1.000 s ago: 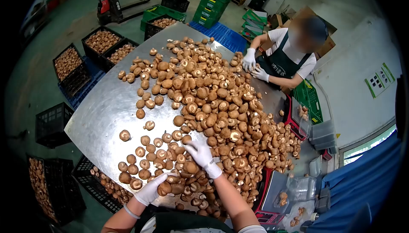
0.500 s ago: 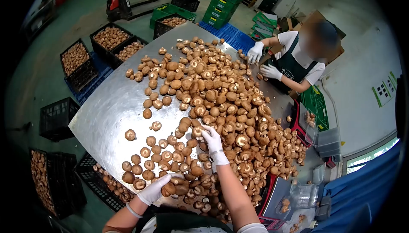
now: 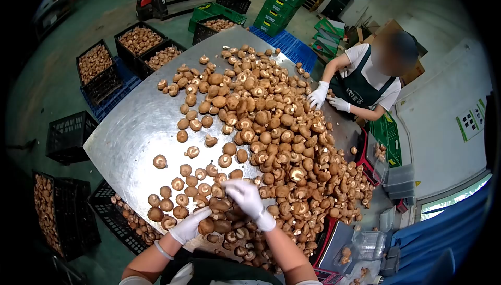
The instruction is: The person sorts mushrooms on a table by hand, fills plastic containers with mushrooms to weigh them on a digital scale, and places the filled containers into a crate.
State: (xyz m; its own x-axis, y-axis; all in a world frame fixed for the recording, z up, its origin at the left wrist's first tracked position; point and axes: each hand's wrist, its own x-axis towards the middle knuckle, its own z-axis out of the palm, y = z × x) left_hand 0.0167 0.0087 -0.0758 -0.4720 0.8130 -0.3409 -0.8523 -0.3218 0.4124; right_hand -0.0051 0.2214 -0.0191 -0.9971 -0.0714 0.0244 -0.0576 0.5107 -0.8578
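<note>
Brown shiitake mushrooms [image 3: 284,144] lie heaped across a metal table, with looser ones toward me. My left hand [image 3: 189,227], in a white glove, is low at the near edge, thumb on top and fingers mostly hidden. It closes around mushrooms [image 3: 206,226] at its palm side. To its right and slightly higher, my white-gloved right hand [image 3: 244,197] hovers over the near mushrooms. Its fingers stretch to the left, slightly blurred, and no mushroom shows between them. Dark caps [image 3: 220,204] sit just below its fingers, between both hands.
Across the table a co-worker's gloved hands [image 3: 318,95] are at the heap's far side. Black crates of mushrooms [image 3: 94,65] stand along the left. A red-edged scale [image 3: 334,243] and clear plastic boxes [image 3: 371,244] are at right. Green crates [image 3: 282,8] are stacked behind.
My right hand has moved down and left, away from mushrooms farther up the table, toward my left hand. My left hand has shifted up slightly with its mushrooms. The co-worker's hands have moved too.
</note>
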